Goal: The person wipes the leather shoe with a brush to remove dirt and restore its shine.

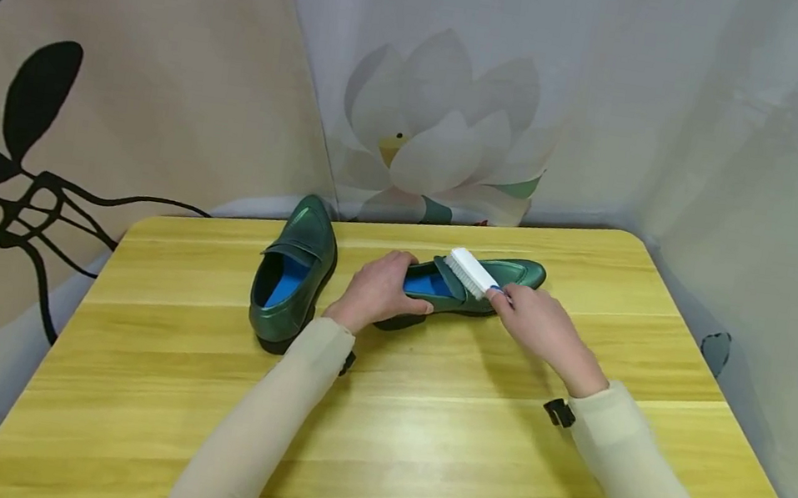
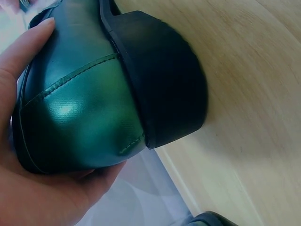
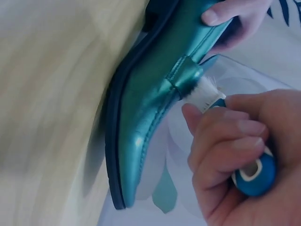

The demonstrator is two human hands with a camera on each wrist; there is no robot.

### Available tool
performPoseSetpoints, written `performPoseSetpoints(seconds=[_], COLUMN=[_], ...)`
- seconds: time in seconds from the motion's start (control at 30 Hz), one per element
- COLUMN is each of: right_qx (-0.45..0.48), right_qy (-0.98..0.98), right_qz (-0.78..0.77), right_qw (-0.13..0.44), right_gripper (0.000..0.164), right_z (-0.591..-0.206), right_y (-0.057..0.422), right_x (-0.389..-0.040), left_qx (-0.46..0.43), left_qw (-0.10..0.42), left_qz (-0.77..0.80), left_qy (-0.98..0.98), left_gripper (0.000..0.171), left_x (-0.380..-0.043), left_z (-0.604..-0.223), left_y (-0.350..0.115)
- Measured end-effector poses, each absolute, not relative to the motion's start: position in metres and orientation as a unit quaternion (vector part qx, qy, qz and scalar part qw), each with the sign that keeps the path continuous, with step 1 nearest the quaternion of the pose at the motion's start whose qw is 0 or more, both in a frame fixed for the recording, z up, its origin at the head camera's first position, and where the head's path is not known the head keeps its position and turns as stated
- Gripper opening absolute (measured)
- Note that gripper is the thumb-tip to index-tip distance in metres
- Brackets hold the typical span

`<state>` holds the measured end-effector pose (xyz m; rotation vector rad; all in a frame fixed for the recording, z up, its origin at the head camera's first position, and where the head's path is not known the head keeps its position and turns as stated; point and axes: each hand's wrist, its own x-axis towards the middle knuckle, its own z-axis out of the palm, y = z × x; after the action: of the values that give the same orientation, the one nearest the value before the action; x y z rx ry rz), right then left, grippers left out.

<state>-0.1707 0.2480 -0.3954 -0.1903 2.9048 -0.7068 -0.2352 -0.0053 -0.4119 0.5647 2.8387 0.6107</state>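
Observation:
My left hand (image 1: pixel 382 290) grips the heel end of a green leather loafer (image 1: pixel 524 273), thumb on the near side and fingers round the back. In the left wrist view the loafer's black heel block (image 2: pixel 164 75) shows beside the thumb. My right hand (image 1: pixel 536 322) curls round the handle of a white-bristled brush (image 1: pixel 470 270). The handle's blue end (image 3: pixel 256 176) sticks out of the fist in the right wrist view. There the bristles (image 3: pixel 205 92) meet the strap across the loafer's upper. A blue insole (image 1: pixel 429 284) shows in the shoe's opening.
A matching green loafer (image 1: pixel 295 277) stands to the left on the wooden table (image 1: pixel 402 451), its toe toward the back edge. Printed curtains (image 1: pixel 448 104) hang close behind the table and at both sides.

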Motion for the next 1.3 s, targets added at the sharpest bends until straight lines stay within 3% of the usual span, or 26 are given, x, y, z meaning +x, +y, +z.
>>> performPoseSetpoints(seconds=[0.17,0.53,0.83,1.13,1.3], right_qx=[-0.06,-0.069,-0.065,-0.073,-0.082], right_qy=[0.967,0.97,0.969,0.969,0.968], right_qz=[-0.239,-0.224,-0.228,-0.224,-0.225], right_qw=[0.065,0.066,0.066,0.079,0.073], right_gripper=[0.043,0.039,0.041,0.038,0.039], right_z=[-0.401,-0.394,-0.399,-0.395,-0.393], right_y=[0.244,0.259,0.247,0.26,0.256], right_x=[-0.182,-0.145,-0.174,-0.146,-0.159], left_qx=[0.19,0.195,0.196,0.195,0.192], left_qw=[0.097,0.092,0.098,0.103,0.096], left_qz=[0.209,0.194,0.211,0.205,0.207], left_qy=[0.954,0.957,0.953,0.954,0.955], left_gripper=[0.083,0.084,0.081,0.082,0.082], left_x=[-0.236,-0.237,-0.235,-0.235,-0.239], left_z=[-0.415,-0.409,-0.412,-0.415,-0.415], left_y=[-0.005,-0.007,-0.005,-0.004,-0.005])
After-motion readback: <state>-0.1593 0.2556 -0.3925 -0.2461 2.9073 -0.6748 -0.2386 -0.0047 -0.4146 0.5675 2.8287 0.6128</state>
